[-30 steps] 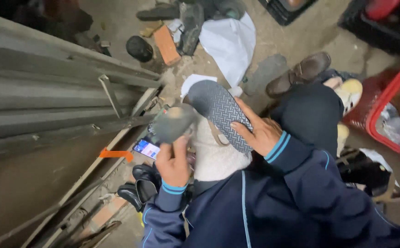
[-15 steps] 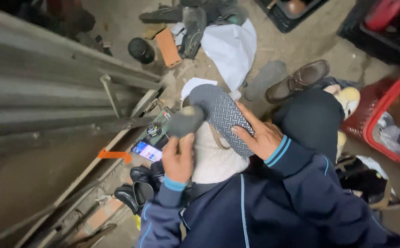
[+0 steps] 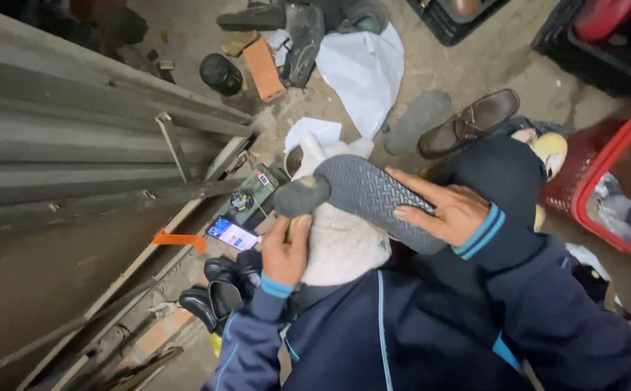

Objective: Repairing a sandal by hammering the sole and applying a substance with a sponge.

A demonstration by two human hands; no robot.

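A dark shoe [image 3: 373, 195] lies sole up over a white cloth [image 3: 341, 242] on my lap, its ribbed sole facing the camera. My right hand [image 3: 446, 210] rests flat on the sole and holds the shoe down. My left hand [image 3: 285, 250] grips a dark grey rag or sponge [image 3: 299, 197] and presses it against the toe end of the shoe. Both sleeves are dark blue with light blue cuffs.
A phone with a lit screen [image 3: 232, 233] lies on the ground by my left hand, with black shoes [image 3: 218, 289] below it. A brown loafer [image 3: 471, 122], a grey insole [image 3: 417, 119] and white paper [image 3: 362, 69] lie ahead. A red basket [image 3: 609, 170] stands right; metal rails [image 3: 76, 159] run left.
My left hand has shifted the grey rag along the toe end of the shoe. The right hand has stayed on the sole.
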